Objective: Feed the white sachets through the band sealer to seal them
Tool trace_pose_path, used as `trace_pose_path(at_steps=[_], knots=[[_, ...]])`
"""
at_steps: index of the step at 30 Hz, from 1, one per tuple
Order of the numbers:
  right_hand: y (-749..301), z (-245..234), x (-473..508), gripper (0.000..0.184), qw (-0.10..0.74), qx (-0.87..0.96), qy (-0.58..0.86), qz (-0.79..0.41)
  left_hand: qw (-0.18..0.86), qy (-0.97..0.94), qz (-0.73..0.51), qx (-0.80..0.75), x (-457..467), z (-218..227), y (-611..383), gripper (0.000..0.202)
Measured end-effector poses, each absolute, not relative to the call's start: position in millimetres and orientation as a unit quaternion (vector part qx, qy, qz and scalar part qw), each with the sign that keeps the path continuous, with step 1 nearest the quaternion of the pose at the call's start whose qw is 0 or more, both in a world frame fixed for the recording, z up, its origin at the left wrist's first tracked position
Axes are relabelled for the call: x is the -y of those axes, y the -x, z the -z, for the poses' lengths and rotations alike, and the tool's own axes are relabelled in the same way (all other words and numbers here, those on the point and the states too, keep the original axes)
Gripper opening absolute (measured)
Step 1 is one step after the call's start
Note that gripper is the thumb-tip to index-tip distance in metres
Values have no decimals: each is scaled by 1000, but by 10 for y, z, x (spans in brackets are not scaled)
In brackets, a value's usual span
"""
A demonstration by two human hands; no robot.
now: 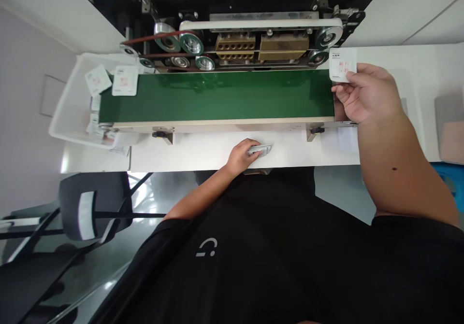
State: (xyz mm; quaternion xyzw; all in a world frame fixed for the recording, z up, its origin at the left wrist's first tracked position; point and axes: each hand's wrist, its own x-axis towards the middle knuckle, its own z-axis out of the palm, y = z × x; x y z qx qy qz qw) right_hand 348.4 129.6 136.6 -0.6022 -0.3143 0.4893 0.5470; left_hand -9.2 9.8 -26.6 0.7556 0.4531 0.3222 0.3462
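Note:
My right hand (366, 97) pinches a small white sachet with red print (342, 64) at the right end of the green conveyor belt (217, 94), next to the sealing machine's right-hand rollers (328, 38). My left hand (242, 156) rests on the white table near its front edge, fingers closed round a small stack of white sachets (261, 149). Another sachet (125, 80) lies at the belt's left end.
A white plastic tray (68, 116) at the belt's left end holds several sachets. The band sealer (239, 39) with wheels and brass blocks stands behind the belt. A black chair (90, 205) sits at lower left, a blue object (449, 176) at the right.

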Motion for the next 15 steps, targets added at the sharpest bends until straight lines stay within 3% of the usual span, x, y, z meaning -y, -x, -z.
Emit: trace_pose_path(at_steps=[10,12,15], knots=[[-2999,-1544,-1435,32,471,350,640,-495,352,-757,-324,-445,-102,278,90,25],[-2897,-1578,-1298,39,471,383,673,-423,353,-757,-328,-442,-101,281,90,25],[-2745,-1496,-869,45,538,493,641,-238,354,-756,-331,-439,-99,293,89,25]])
